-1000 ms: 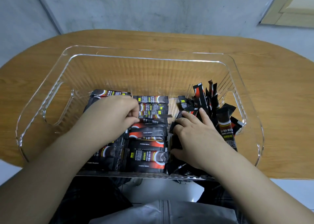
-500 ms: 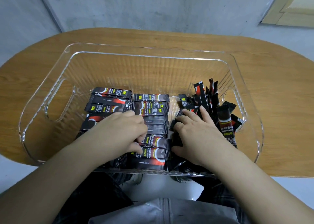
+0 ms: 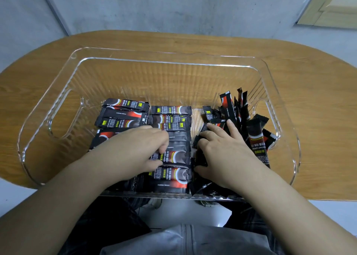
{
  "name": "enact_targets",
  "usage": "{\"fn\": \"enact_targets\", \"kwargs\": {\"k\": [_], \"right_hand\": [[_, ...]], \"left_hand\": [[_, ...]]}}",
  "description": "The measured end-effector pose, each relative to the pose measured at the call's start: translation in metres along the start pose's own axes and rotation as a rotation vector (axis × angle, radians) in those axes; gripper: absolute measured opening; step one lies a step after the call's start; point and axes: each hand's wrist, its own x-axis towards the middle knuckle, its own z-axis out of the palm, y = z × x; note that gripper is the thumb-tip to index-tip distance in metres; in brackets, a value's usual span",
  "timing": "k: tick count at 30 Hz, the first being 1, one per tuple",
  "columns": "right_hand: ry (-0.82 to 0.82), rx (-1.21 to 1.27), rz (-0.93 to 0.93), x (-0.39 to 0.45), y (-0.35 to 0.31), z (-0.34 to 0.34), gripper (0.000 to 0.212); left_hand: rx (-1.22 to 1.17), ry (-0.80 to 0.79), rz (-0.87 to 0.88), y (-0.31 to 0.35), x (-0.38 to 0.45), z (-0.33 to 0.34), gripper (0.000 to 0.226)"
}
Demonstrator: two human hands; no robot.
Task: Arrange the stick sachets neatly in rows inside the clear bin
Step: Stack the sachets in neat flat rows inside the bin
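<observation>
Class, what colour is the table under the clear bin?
Light brown woodgrain table, seen best in the head view.

Both hands, left hand [image 3: 141, 148] and right hand [image 3: 222, 150], rest on black sachets [image 3: 170, 123] inside the clear bin [image 3: 166, 61].

A rounded wooden table [image 3: 309, 84] carries one thing — the clear bin [image 3: 166, 60], resting directly on it.

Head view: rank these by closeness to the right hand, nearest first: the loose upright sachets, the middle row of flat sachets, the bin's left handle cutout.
From the right hand:
1. Loose upright sachets, touching its fingertips, right side of the bin.
2. Middle row of flat sachets, just to its left.
3. Left handle cutout, far wall on the left.
</observation>
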Motion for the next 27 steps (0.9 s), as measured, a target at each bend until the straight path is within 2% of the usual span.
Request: {"fn": "enact_targets", "kwargs": {"k": [4, 8, 14, 23, 27], "right_hand": [[-0.008, 0.000, 0.001, 0.000, 0.000, -0.001, 0.065], [-0.014, 0.004, 0.001, 0.000, 0.000, -0.001, 0.066], [-0.011, 0.002, 0.005, 0.000, 0.000, -0.001, 0.066], [-0.019, -0.001, 0.003, 0.000, -0.001, -0.002, 0.066], [-0.011, -0.002, 0.003, -0.001, -0.001, -0.001, 0.066]], "left_hand": [[-0.047, 0.027, 0.005, 0.000, -0.006, -0.005, 0.027], [-0.066, -0.102, 0.022, 0.003, -0.011, -0.004, 0.023], [0.074, -0.206, 0.030, 0.009, -0.007, 0.004, 0.010], [0.115, -0.112, 0.027, 0.017, -0.005, 0.009, 0.020], [0.116, -0.140, 0.047, 0.017, -0.004, 0.012, 0.029]]}}
